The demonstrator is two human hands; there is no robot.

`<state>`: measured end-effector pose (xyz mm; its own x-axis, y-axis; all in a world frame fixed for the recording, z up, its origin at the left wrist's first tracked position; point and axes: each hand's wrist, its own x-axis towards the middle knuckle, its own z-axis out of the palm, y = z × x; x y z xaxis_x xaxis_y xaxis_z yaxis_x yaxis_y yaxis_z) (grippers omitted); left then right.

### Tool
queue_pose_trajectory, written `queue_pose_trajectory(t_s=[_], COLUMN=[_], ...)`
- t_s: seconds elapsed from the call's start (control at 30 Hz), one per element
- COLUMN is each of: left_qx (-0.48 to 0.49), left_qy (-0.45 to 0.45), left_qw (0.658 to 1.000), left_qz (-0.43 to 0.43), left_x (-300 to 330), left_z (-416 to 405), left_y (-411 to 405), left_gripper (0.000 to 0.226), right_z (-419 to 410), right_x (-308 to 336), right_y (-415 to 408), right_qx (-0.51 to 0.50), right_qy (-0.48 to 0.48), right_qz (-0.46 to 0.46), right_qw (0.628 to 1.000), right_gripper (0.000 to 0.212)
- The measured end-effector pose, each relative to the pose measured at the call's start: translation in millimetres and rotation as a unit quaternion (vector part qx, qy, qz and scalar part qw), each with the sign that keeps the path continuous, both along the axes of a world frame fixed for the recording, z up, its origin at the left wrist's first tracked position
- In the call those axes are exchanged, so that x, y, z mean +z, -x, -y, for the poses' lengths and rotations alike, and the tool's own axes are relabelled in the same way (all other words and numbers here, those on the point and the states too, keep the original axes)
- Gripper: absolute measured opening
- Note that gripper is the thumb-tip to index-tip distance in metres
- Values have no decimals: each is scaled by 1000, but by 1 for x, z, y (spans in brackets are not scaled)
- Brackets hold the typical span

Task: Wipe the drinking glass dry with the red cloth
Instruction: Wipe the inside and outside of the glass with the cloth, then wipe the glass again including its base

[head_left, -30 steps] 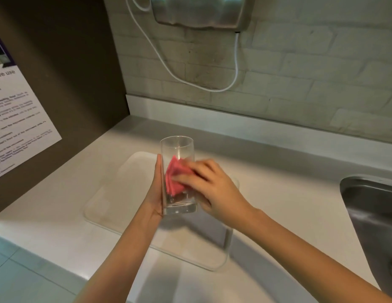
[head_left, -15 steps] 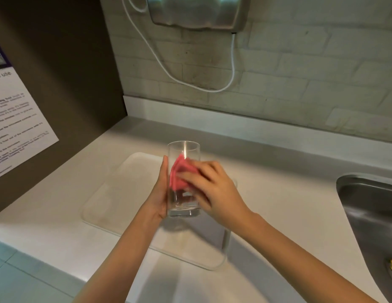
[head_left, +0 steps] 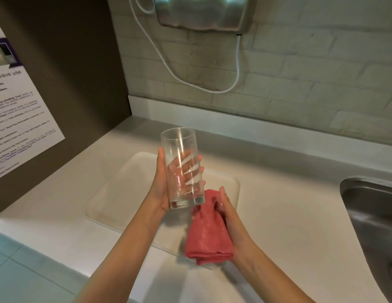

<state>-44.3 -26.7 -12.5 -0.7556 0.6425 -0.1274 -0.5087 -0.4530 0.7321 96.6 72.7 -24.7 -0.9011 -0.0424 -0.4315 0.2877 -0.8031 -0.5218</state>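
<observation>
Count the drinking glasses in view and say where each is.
1. The tall clear drinking glass is held upright in the left hand, above the pale rectangular tray. No others are visible.

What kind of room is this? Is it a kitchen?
Probably a shared kitchen or pantry, maybe at a workplace. There is a steel sink set into the pale countertop, a metal wall-mounted hand dryer, and a printed notice about microwave use.

The wall notice (head_left: pixel 18 119) reads "…owave use"; the rest is blurred.
</observation>
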Motion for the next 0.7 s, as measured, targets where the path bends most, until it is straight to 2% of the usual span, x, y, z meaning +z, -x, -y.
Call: queue_pose_trajectory(t_s=[0.17,0.3,0.4,0.53,0.7], left_qx=[0,4,19,83,85], left_qy=[26,15,60,134,170], left_qw=[1000,1000,997,983,971], left_qz=[-17,-26,-54,-98,-148], left_x=[7,12,20,23,24], left_z=[-3,-3,-3,5,2], left_y=[-5,-12,-15,-11,-16], left_gripper=[73,73,65,59,78], right_z=[19,21,23,21,23], right_x=[1,0,2,5,3], right_y=[6,5,6,7,6], right_qx=[21,3,-30,-117,-210], right_qy=[4,18,8,-66,-172], right_qz=[-17,-55,-76,-90,-67], right_qw=[1000,998,997,987,960], right_gripper=[68,58,59,77,67])
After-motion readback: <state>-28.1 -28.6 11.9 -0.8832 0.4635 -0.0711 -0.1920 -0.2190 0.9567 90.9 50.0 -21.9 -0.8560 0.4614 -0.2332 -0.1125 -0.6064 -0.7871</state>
